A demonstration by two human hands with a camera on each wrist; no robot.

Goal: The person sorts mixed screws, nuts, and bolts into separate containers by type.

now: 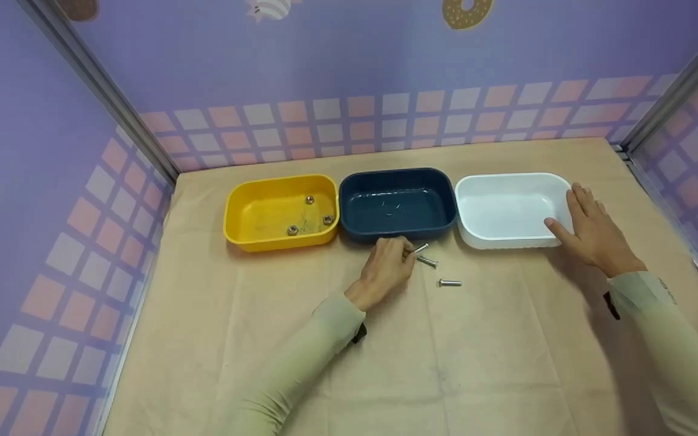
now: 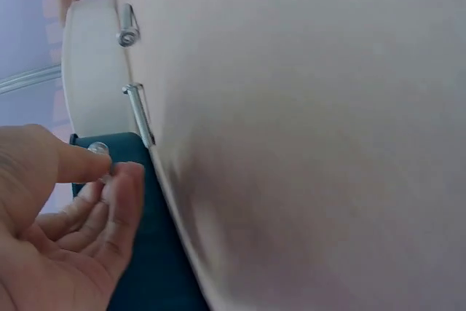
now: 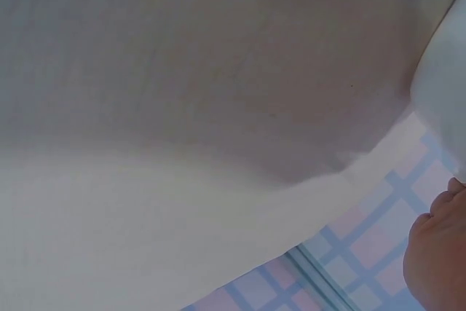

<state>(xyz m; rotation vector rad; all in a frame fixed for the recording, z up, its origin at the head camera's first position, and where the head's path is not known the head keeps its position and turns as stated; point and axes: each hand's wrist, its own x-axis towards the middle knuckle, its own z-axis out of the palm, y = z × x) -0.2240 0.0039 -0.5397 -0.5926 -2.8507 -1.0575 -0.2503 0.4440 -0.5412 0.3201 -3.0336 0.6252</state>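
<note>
My left hand (image 1: 383, 266) pinches a silver bolt (image 1: 422, 248) between thumb and fingertips, just in front of the dark blue container (image 1: 397, 232). The bolt's round head (image 2: 98, 148) pokes out above the fingers in the left wrist view. Two more bolts lie on the cloth to the right of that hand: one (image 1: 428, 261) close by, another (image 1: 450, 283) a little nearer to me. With its fingers straight, my right hand (image 1: 597, 236) rests at the right rim of the white container (image 1: 506, 241). Only part of that hand (image 3: 437, 253) shows in the right wrist view.
A yellow container (image 1: 282, 243) stands left of the dark blue one, with three metal nuts inside, one of them (image 1: 292, 231) near the front wall. The three containers form a row on a beige cloth (image 1: 385, 375). Patterned purple panels (image 1: 385, 60) enclose the back and sides.
</note>
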